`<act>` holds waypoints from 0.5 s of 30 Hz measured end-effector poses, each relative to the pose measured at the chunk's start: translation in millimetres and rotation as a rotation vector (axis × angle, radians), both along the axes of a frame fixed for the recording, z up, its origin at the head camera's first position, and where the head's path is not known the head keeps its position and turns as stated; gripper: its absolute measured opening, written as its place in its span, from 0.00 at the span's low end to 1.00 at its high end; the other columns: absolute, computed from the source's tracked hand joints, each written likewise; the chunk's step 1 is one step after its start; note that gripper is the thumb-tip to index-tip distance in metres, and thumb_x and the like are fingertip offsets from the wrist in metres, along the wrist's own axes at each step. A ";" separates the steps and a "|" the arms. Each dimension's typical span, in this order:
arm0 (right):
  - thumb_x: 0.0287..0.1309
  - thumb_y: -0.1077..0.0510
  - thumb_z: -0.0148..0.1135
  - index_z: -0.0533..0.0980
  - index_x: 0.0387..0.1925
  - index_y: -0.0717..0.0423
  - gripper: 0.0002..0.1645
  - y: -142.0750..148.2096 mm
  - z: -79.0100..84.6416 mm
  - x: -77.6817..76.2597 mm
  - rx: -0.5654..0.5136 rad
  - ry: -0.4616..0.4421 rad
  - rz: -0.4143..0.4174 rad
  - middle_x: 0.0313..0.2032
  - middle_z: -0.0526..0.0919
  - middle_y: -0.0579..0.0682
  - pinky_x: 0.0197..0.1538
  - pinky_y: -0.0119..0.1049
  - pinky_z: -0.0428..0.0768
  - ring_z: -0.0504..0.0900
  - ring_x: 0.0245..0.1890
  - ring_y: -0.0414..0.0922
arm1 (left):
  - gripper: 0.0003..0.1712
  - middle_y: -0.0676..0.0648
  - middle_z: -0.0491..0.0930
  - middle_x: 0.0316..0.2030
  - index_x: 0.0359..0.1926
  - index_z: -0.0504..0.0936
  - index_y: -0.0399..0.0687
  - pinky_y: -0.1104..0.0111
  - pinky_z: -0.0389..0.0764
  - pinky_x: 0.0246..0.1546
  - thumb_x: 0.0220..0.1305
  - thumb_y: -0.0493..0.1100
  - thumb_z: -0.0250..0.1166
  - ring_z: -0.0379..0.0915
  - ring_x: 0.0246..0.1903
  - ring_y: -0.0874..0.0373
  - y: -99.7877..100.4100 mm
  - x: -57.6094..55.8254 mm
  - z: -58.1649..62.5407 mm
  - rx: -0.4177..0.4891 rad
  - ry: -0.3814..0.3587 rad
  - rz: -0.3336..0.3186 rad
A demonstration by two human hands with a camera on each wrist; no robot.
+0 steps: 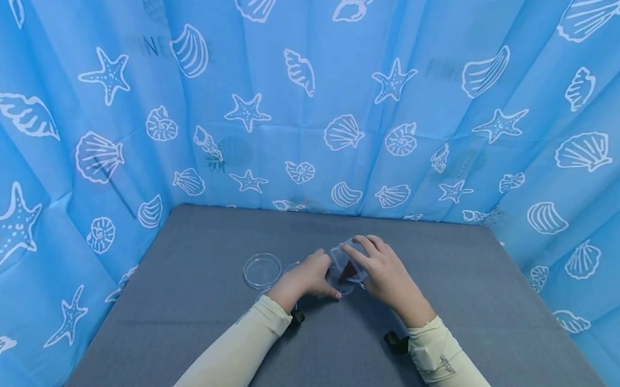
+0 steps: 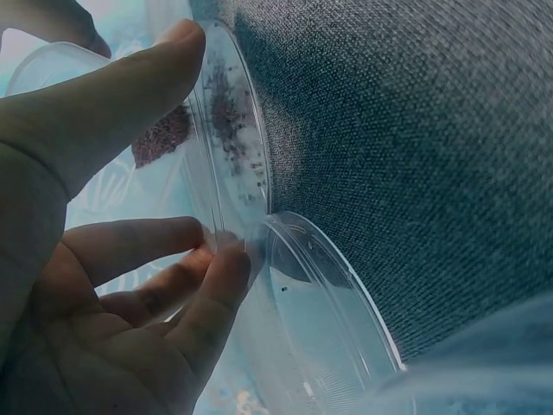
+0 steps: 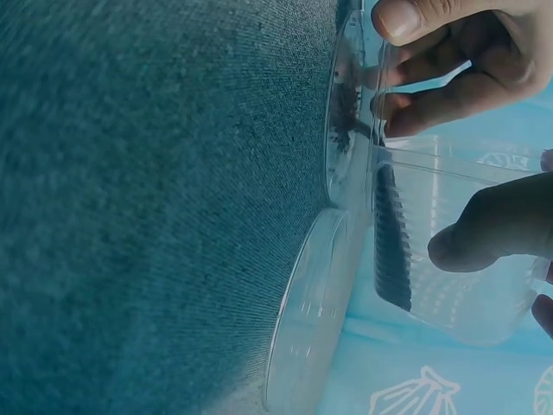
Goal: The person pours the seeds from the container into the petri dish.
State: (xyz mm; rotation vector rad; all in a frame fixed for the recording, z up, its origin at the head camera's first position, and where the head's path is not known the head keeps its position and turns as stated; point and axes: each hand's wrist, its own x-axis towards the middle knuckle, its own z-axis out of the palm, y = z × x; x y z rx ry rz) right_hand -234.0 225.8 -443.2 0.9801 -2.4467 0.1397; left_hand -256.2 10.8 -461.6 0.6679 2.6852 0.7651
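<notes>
My right hand [image 1: 386,268] grips a clear plastic box [image 3: 467,303] by its sides, thumb on one wall. The box is tilted, its lower edge close over a round clear petri dish [image 2: 261,143]. Dark reddish granules [image 2: 164,138] lie heaped inside the box, and more are scattered in the dish. Around that dish, my left hand [image 1: 308,277] spreads thumb and fingers, holding its rim from both sides. In the head view the hands partly hide dish and box.
Another clear petri dish [image 1: 262,270] lies to the left on the grey cloth-covered table [image 1: 228,231]. More dishes sit partly hidden by the hands, one dish [image 3: 307,294] beside the one with granules. A blue shell-patterned curtain [image 1: 302,130] surrounds the table's back and sides.
</notes>
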 end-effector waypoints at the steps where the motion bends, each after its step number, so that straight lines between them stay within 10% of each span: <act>1: 0.40 0.78 0.79 0.77 0.70 0.47 0.53 -0.6 0.0 0.3 0.000 0.001 0.003 0.62 0.80 0.60 0.61 0.59 0.82 0.79 0.62 0.60 | 0.44 0.40 0.76 0.63 0.68 0.78 0.43 0.53 0.82 0.63 0.56 0.55 0.84 0.77 0.60 0.47 0.3 0.1 0.1 -0.004 -0.003 0.001; 15: 0.36 0.72 0.86 0.76 0.71 0.50 0.56 3.6 -0.8 -1.6 -0.054 -0.026 -0.038 0.62 0.80 0.61 0.60 0.61 0.82 0.78 0.63 0.62 | 0.39 0.42 0.77 0.58 0.63 0.82 0.41 0.55 0.83 0.60 0.54 0.53 0.85 0.78 0.56 0.49 -0.8 -2.1 -0.9 0.025 0.001 -0.018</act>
